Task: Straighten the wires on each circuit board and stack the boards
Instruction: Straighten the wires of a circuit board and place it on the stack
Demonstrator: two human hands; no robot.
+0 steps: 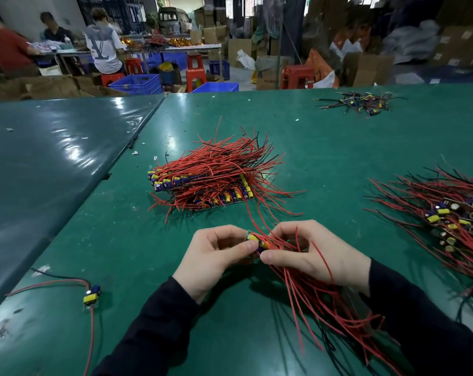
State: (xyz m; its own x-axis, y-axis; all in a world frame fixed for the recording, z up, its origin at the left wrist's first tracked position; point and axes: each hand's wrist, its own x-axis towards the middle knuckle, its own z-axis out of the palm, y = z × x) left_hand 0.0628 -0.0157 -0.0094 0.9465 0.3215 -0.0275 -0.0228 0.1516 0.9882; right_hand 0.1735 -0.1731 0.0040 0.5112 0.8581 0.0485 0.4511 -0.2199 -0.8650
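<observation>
Near centre of the desk [324, 126], both hands pinch one bundle of boards [258, 244]. Left hand [213, 256] curls round its left end; right hand [308, 253] grips the right, red wires [319, 302] trailing near-right under the wrist. We judge best: hold the boards firm, draw wires straight through the fingers, then lay them on the stack [211, 180] further off.

You have two hands at work, left hand [213, 256] and right hand [311, 253], pinching one bunch of boards [259, 244] between them. Three piles of wired boards sit beyond and right of your hands: stacked pile [211, 180], right pile [452, 215], far pile [360, 103]. One single board [91, 295] lies left of your left hand.
</observation>
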